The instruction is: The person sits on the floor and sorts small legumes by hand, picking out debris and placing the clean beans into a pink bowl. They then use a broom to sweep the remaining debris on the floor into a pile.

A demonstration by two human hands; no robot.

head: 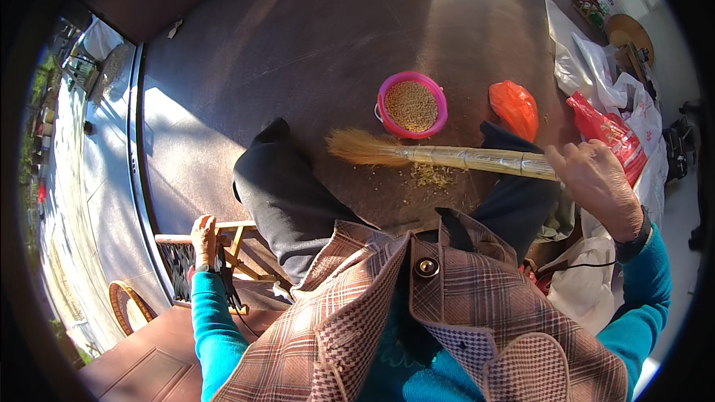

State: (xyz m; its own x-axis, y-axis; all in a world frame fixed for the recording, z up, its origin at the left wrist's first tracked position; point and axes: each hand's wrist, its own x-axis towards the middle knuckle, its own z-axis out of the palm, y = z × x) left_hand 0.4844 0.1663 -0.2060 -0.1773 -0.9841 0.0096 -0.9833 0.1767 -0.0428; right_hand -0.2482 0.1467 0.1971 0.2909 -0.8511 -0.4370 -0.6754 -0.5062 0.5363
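In my right hand (597, 181) I hold the handle end of a straw whisk broom (463, 157). The broom lies nearly level across the view, its bristles pointing left. A pink bucket (412, 105) filled with pale yellow beans stands just beyond the bristles. Under the broom handle, yellowish chaff and bits (433, 176) are scattered on the brown floor (335, 67). Off to the left, my left hand (204, 239) grips the top rail of a wooden folding stool (241, 245); the undersides of its fingers are hidden.
An orange plastic bag (513, 109) sits right of the bucket. Farther right are a red bag (609, 134) and white plastic sacks (592, 67). A metal door track (136, 139) runs along the left. Past it is a wicker basket (129, 304), with a brown panelled door (151, 357) nearby.
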